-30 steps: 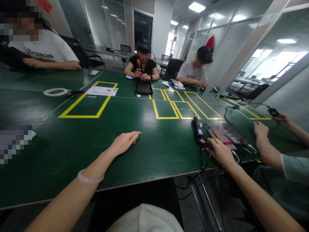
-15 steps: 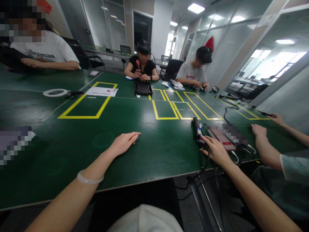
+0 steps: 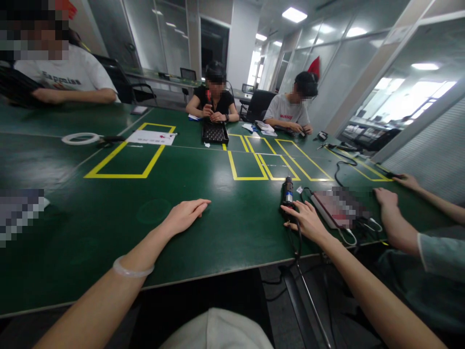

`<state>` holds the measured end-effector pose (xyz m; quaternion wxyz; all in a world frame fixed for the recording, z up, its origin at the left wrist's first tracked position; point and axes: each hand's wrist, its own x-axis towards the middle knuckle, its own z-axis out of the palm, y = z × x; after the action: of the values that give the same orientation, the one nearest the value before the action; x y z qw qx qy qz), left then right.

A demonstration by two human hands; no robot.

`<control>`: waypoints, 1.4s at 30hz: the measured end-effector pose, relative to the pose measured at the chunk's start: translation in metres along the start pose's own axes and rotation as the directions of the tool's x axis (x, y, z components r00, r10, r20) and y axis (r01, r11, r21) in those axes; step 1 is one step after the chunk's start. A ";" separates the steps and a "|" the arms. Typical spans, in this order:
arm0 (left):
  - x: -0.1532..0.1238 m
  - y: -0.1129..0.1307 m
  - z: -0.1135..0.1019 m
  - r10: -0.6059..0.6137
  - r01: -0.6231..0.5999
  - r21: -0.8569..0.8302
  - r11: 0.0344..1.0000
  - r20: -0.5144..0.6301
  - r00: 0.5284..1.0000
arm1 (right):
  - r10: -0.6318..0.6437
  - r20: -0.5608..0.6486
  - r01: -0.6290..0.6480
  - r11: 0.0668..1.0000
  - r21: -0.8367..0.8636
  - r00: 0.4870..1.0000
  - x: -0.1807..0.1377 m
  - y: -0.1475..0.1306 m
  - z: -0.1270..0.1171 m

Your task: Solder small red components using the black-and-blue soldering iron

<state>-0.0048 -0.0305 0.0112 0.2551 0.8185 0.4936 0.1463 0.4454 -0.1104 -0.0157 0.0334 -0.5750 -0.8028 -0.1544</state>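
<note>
My left hand (image 3: 185, 215) rests on the green tabletop (image 3: 225, 213), its fingers stretched out together and nothing in it. A pale bangle (image 3: 132, 267) circles that wrist. To the right, my right hand (image 3: 307, 220) has its thumb and fingers around the lower part of a black corded tool (image 3: 288, 189), which looks like an electric screwdriver. The tool has a blue-and-silver band and points away from me; its lower end is partly covered by my fingers. Its dark cord (image 3: 299, 237) hangs down by the table edge.
Phone-like devices with cables (image 3: 332, 203) lie right of my right hand. Beyond them are another person's hands (image 3: 387, 198). Yellow tape outlines (image 3: 250, 178), a white paper (image 3: 154, 137), a white cable coil (image 3: 80, 138) and a black tray (image 3: 215, 133) lie further back. People sit opposite.
My right hand and the black corded tool have shifted left, and the tool has turned more upright in view. My left hand stays resting on the table.
</note>
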 end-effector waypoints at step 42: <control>0.004 -0.018 -0.001 0.023 -0.044 -0.051 0.998 -0.355 0.934 | -0.232 -0.067 0.236 0.858 0.457 0.971 0.074 -0.160 -0.042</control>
<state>-0.0166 -0.0204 0.0020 0.1829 0.7793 0.5131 0.3099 0.2663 -0.1018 0.0082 0.1539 -0.4481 -0.8799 0.0353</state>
